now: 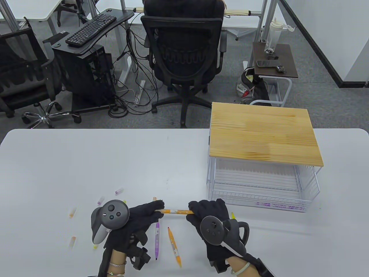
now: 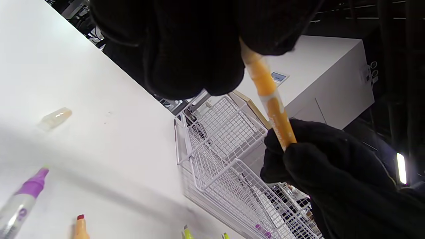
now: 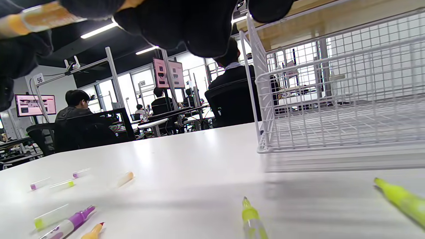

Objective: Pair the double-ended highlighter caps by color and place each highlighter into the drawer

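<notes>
**Orange highlighter held between both hands**

From the table view, we saw the left hand (image 1: 138, 216) and the right hand (image 1: 209, 213) each pinching one end of an orange highlighter (image 1: 175, 212), level above the surface (image 1: 86, 161). A purple highlighter (image 1: 157, 239) and another orange highlighter (image 1: 174, 245) lay below it; the wire drawer (image 1: 259, 187) stood open to the right.

In the left wrist view, we saw gloved fingers (image 2: 186, 49) curled round the marker's upper end.

In the right wrist view, we saw yellow highlighters (image 3: 252, 219) lying before the drawer.
</notes>
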`<state>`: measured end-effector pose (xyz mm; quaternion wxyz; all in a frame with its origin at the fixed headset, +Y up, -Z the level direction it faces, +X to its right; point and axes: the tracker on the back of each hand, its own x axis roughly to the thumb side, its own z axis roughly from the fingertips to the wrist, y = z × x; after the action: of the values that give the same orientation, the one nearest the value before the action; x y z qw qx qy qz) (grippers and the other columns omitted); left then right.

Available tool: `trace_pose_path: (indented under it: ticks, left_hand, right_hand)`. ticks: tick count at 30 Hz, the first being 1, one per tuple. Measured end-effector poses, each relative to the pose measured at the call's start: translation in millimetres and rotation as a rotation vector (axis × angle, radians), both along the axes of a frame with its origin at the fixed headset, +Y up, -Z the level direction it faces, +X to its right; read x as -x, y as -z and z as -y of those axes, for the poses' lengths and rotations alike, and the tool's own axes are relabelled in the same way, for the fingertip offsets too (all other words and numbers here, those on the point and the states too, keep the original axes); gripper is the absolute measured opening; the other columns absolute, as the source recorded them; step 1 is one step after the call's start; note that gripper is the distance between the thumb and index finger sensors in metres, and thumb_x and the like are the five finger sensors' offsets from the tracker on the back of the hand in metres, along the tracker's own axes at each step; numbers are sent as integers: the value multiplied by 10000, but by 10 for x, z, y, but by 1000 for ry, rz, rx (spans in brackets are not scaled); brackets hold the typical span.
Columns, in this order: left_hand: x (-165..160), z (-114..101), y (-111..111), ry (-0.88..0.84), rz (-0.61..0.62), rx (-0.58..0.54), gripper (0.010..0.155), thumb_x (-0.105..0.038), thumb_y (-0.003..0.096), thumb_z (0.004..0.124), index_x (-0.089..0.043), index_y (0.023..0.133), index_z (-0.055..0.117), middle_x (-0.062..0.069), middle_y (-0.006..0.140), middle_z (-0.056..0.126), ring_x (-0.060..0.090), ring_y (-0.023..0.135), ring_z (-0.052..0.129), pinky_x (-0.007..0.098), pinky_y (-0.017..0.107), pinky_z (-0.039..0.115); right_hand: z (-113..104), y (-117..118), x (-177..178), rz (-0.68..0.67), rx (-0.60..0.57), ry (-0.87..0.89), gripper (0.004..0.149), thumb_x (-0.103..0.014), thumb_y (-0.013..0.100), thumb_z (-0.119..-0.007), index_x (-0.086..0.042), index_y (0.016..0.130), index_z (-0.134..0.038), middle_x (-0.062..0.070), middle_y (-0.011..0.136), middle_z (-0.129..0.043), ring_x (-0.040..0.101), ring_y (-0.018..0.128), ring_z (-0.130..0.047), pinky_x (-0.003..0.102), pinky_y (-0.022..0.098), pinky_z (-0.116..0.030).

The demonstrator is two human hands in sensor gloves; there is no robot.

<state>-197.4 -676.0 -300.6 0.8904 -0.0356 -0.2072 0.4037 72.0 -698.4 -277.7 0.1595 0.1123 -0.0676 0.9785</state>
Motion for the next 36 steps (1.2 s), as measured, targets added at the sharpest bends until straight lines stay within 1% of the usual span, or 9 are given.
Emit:
trace_pose_path:
  ticks: [7,12,18,21,24,27,30,33,36]
  left_hand:
    - [-33,-81,-50,33,10,-62,461,-294,463,797,-111,884,842,107,731,999,255,564,1010,506,629,705]
    - [-49,-122,-80,39,9,-94,452,-282,453,808,-110,868,859,109,719,1010,257,552,1016,501,627,710]
    - [-101,-128,-111,85,-10,-119,456,-304,470,790,-118,883,842,99,727,1000,245,562,1011,501,630,705]
    - [-130,-107,-110,90,-42,-135,459,-316,474,789,-130,891,835,92,743,992,244,574,1006,505,630,696]
    - [-178,-80,-107,86,-55,-141,461,-325,470,794,-133,886,842,89,740,998,246,574,1008,505,627,696]
    - [-245,-64,-115,94,-55,-149,462,-328,467,795,-132,883,845,84,749,1003,251,583,1013,506,625,698]
    - [-324,-32,-117,95,-46,-147,465,-331,462,798,-119,873,852,91,735,1013,251,571,1024,499,616,709]
    - [-412,-2,-127,104,-30,-141,472,-335,456,803,-92,858,854,99,718,1021,251,553,1032,492,605,719]
    - [-471,0,-146,86,-23,-141,480,-340,454,807,-67,846,852,103,701,1025,249,539,1037,487,598,725]
  right_hand:
    - [2,8,-28,-42,34,15,448,-539,615,-494,-470,1054,-442,-210,1033,-585,131,1021,-646,533,932,-366]
    - [12,31,-45,-105,113,61,449,-524,614,-474,-436,1055,-473,-191,998,-619,138,988,-665,526,930,-377]
    - [24,77,-84,-116,158,102,450,-523,615,-475,-428,1055,-489,-176,996,-630,159,994,-663,542,921,-370]
    - [31,73,-46,-68,113,71,455,-509,626,-516,-435,1073,-483,-162,1074,-610,208,1068,-629,577,903,-353]
    - [63,47,37,-43,58,-19,475,-516,627,-561,-450,1088,-471,-146,1165,-553,244,1139,-562,595,895,-329]
    - [77,-9,137,-70,51,-52,521,-532,620,-588,-470,1112,-428,-136,1222,-492,263,1176,-510,608,888,-302]
    - [43,-76,228,-94,30,-48,543,-539,619,-595,-463,1123,-408,-132,1233,-474,270,1184,-494,614,885,-291]
    - [5,-149,305,-80,-35,-77,546,-547,613,-601,-414,1118,-444,-129,1220,-502,271,1176,-512,618,880,-302]
    - [-19,-212,340,-38,-119,-119,535,-559,604,-610,-381,1094,-490,-112,1185,-556,260,1140,-574,616,875,-340]
